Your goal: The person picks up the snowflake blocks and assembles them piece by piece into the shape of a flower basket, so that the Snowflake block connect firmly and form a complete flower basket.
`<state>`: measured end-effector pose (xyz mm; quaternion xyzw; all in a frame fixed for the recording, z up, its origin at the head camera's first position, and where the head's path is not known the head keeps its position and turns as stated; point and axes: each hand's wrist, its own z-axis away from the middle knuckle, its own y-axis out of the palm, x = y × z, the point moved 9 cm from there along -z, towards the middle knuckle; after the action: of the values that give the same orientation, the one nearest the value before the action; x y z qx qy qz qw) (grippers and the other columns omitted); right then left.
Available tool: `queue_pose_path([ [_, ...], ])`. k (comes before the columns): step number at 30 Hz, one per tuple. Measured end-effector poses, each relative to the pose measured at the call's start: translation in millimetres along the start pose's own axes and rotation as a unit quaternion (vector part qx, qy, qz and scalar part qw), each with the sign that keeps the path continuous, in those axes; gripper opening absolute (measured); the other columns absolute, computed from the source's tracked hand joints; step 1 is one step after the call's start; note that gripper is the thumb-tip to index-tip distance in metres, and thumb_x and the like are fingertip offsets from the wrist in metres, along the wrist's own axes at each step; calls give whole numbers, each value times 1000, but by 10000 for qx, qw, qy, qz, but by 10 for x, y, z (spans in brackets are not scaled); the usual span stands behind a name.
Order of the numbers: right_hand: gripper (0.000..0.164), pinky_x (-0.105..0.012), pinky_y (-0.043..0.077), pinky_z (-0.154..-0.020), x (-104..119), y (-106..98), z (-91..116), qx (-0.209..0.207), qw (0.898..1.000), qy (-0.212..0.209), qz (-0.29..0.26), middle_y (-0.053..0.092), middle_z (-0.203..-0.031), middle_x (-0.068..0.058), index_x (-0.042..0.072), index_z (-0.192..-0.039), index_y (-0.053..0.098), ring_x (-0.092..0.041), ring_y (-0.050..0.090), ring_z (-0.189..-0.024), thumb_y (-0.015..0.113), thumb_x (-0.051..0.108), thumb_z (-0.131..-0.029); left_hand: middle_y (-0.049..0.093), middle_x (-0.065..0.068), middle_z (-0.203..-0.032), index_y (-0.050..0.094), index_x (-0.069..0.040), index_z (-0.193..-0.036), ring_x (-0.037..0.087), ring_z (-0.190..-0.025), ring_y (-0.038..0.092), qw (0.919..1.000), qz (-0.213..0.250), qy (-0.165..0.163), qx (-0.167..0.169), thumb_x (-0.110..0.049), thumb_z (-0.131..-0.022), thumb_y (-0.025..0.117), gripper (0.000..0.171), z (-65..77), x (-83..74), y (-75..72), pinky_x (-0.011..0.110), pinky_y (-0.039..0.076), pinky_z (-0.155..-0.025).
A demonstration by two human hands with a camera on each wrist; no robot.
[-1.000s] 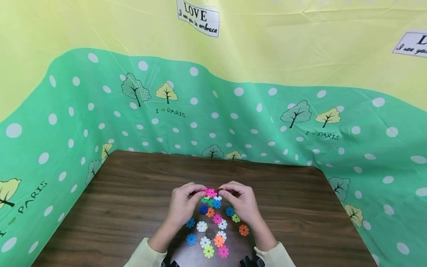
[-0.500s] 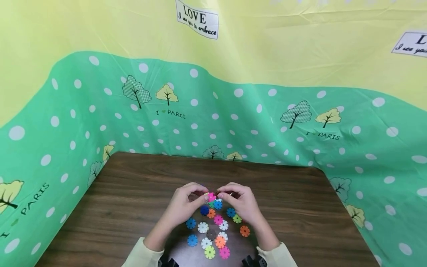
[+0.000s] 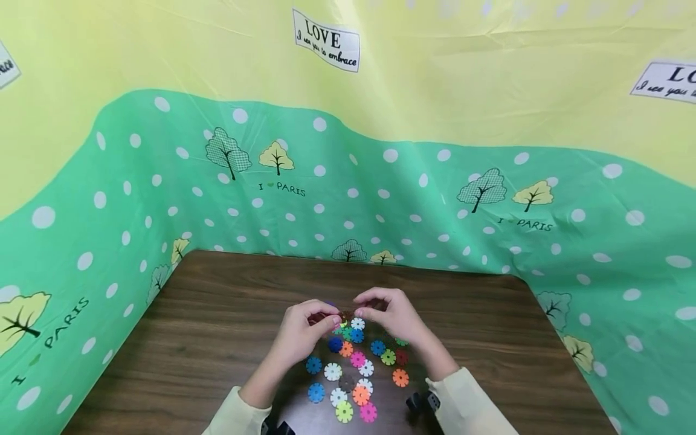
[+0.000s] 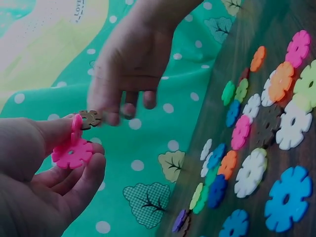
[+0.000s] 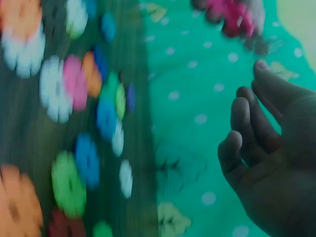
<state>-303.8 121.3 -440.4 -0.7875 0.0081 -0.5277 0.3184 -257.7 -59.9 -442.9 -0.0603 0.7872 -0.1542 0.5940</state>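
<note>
My left hand point(image 3: 301, 329) pinches a pink flower-shaped disc point(image 4: 72, 154) between thumb and fingers, raised over the table. Another pink disc point(image 4: 76, 127) is slotted upright into it, and a brown disc point(image 4: 91, 119) is joined at its outer edge. In the head view these joined discs are mostly hidden by the left fingers. Just right of them is my right hand point(image 3: 393, 315), its fingers loosely bent and nothing between them. In the right wrist view its fingertips point(image 5: 261, 66) lie close below the brown disc, which is blurred.
On the dark wooden table point(image 3: 228, 302) several loose flower discs are spread below and between the hands, among them a blue disc point(image 3: 316, 393), an orange disc point(image 3: 400, 378) and a lime disc point(image 3: 344, 412). A green and yellow printed cloth point(image 3: 348, 181) surrounds the table.
The right hand has let go of the joined discs and drawn slightly right and up, so the gap between the hands is wider. The left hand still holds the discs in nearly the same place.
</note>
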Motion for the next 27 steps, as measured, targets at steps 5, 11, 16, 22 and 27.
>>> queue_pose_path([
  [5,16,-30,58,-75,-339,-91,-119,142,9948,305,959,76,-101,1,15,-108,78,-14,68,-86,79,19,-92,75,-6,-85,80,-21,-96,11,-71,65,9994,-174,-49,-311,-22,-94,76,4,8,11,-110,26,56,-63],
  [11,20,-35,56,-78,-718,-80,-141,447,9788,826,1819,76,-102,0,11,-106,80,-14,66,-91,83,19,-88,76,-7,-88,80,-21,-95,15,-77,66,9983,-236,-65,-526,-22,-93,78,4,14,2,-194,26,56,-67],
  [16,24,-34,55,-72,-929,-41,-111,631,9644,1258,2238,74,-96,1,13,-106,80,-11,64,-84,86,23,-85,76,-7,-89,80,-22,-96,15,-78,66,9983,-199,-99,-547,-21,-93,78,4,10,-9,-217,26,57,-67],
  [22,27,-35,58,-75,-987,-9,-106,650,9528,1413,2605,75,-98,1,13,-107,80,-13,67,-87,87,24,-83,76,-7,-89,80,-22,-96,14,-78,66,9984,-167,-143,-519,-22,-93,77,4,2,-5,-221,26,57,-67],
  [27,21,-35,56,-71,-938,10,-115,632,9533,1277,2664,72,-95,0,12,-102,80,-13,64,-82,86,20,-84,76,-6,-90,80,-22,-97,15,-79,66,9985,-158,-145,-497,-22,-94,77,4,1,-13,-228,26,57,-68],
])
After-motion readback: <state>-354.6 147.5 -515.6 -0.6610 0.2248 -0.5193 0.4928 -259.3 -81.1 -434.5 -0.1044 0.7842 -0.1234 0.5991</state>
